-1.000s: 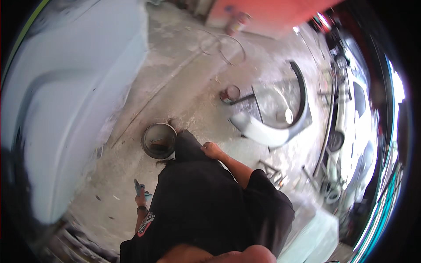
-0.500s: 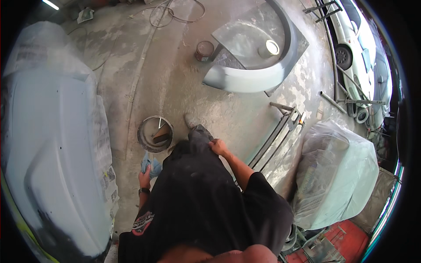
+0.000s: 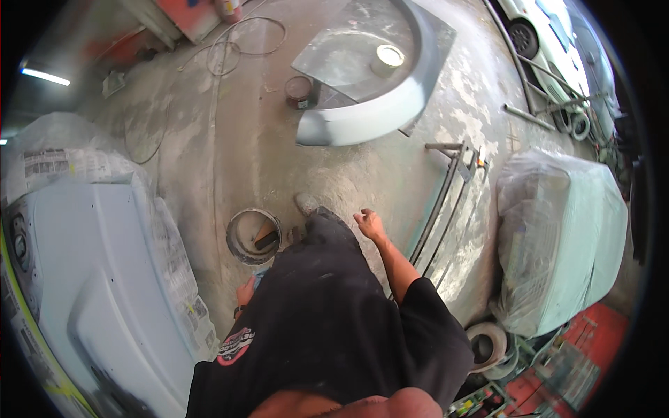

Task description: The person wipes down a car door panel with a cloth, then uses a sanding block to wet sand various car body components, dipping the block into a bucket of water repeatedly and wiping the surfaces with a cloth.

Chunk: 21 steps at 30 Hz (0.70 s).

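Clock centred mid-view, we log the left hand [image 3: 245,289] at half past seven, partly behind the black shirt, its fingers seemingly pressed together on a blue cloth [image 3: 260,276], of which only a scrap shows. The right hand [image 3: 370,224], near the centre toward four, is bare: fingers loosely parted, nothing between them. We place the bucket [image 3: 235,244] at half past eight, just beyond the cloth, on the floor, a brown piece [image 3: 264,229] and a dark piece [image 3: 266,241] inside. Farther out, also toward half past eight, lies the grey panel [image 3: 63,244], edged with newspaper [image 3: 175,261] and clear plastic. Neither hand touches it. At one o'clock we note the arch [image 3: 369,125], pale with a darker end; at half past eleven, a red can [image 3: 298,94]; past three, a wrapped part [image 3: 599,230]. On progress, we judge the masking beside the panel to be in place and the grey coat broadly laid, though dark patches near its low end look unevened. Whether its face is finished, we cannot tell.
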Available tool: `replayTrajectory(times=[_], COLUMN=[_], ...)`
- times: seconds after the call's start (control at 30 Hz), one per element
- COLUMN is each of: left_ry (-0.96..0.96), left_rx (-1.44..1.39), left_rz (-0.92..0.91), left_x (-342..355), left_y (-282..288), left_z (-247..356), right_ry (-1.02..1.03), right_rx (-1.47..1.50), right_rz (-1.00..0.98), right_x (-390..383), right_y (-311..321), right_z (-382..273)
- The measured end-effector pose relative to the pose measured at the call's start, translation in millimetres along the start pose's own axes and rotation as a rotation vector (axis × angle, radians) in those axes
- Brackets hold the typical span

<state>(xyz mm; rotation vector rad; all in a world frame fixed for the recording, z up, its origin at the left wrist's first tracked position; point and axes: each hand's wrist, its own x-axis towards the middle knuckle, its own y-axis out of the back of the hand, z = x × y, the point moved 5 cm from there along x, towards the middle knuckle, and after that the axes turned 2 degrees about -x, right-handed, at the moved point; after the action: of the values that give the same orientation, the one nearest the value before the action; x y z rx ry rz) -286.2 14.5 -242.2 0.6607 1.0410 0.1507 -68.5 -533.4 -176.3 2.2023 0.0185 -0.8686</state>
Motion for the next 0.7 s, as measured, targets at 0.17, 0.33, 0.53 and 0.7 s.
replayTrajectory(times=[0.17, 0.33, 0.53, 0.7], left_ry=[-0.202, 0.084, 0.082, -0.095], left_rx=[0.221, -0.195, -0.249, -0.097], left_rz=[-0.004, 0.093, 0.113, 0.058], left_x=[15, -4, -10, -61], left_y=[-15, -12, -45, -67], left_z=[16, 62, 56, 131], right_ry=[0.142, 0.425, 0.567, 0.581], right_rx=[-0.13, -0.331, -0.397, -0.451], right_rz=[0.117, 0.358, 0.483, 0.392], right_x=[2, 97, 232, 348], right_y=[48, 130, 264, 324], right_z=[10, -42, -169, -230])
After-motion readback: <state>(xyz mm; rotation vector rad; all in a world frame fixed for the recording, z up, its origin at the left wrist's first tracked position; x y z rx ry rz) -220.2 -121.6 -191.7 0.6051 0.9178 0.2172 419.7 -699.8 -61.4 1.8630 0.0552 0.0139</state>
